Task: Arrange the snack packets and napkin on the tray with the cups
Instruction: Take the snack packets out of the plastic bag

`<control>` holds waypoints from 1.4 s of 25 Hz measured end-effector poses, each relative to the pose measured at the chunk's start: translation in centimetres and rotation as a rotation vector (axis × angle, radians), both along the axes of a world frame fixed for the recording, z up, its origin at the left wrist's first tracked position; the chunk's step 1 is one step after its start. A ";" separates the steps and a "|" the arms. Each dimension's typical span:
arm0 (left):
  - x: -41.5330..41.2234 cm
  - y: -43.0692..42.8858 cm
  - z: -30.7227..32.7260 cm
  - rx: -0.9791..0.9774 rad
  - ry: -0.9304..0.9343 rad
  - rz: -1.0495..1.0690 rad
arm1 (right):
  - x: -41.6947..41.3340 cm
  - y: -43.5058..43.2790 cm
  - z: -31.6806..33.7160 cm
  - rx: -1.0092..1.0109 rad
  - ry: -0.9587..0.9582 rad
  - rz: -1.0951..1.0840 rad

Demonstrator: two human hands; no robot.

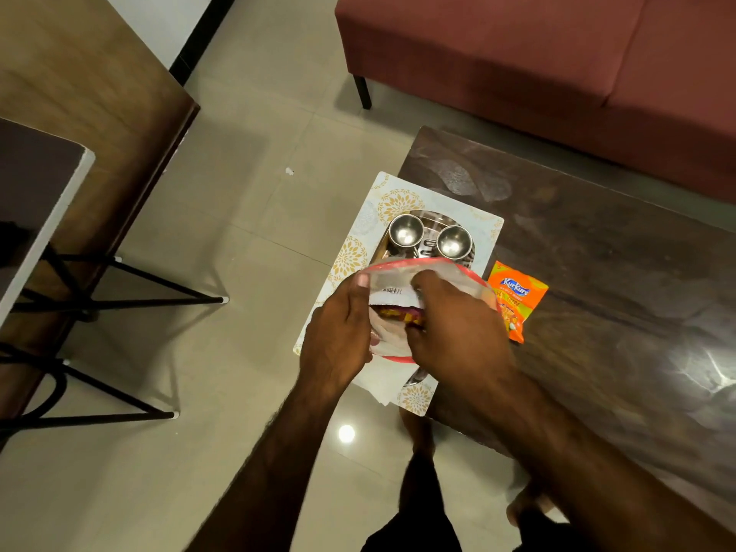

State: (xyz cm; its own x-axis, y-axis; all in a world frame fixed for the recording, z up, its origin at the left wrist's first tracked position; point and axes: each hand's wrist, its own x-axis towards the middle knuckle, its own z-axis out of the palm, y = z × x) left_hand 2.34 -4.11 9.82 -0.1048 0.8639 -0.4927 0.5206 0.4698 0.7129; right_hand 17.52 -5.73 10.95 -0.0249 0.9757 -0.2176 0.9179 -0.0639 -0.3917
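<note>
Packet (402,278), clear plastic with a red edge and a barcode, sits gripped between both hands above the patterned tray (482,229): left hand (338,332) pinching its left side, right hand (450,324) clutching its middle. Two steel cups (404,231) stand beyond. An orange Kurkure packet (517,296) lies beside the tray on the dark tabletop (617,253).

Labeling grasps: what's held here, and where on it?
Both hands hold one clear bag above the tray. Left hand grips its left edge; right hand grips the middle, fingers apparently inside the opening.
</note>
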 end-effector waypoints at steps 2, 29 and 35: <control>-0.3 0.5 -0.1 0.000 -0.005 0.013 | 2.6 -1.7 2.3 0.025 0.156 -0.118; -1.7 1.0 -0.4 -0.011 -0.030 0.002 | 14.4 -2.0 -15.4 -0.481 0.689 -0.880; -1.3 1.0 0.4 -0.089 -0.024 -0.070 | 15.1 -5.1 -10.4 -0.313 0.512 -0.540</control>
State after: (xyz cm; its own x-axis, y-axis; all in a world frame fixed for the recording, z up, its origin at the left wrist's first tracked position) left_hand 1.01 -3.11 10.19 -0.0333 0.8214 -0.5694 0.5373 0.4951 0.6828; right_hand 32.59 -10.85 0.55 0.2616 0.7776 -0.5717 0.4403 -0.6233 -0.6462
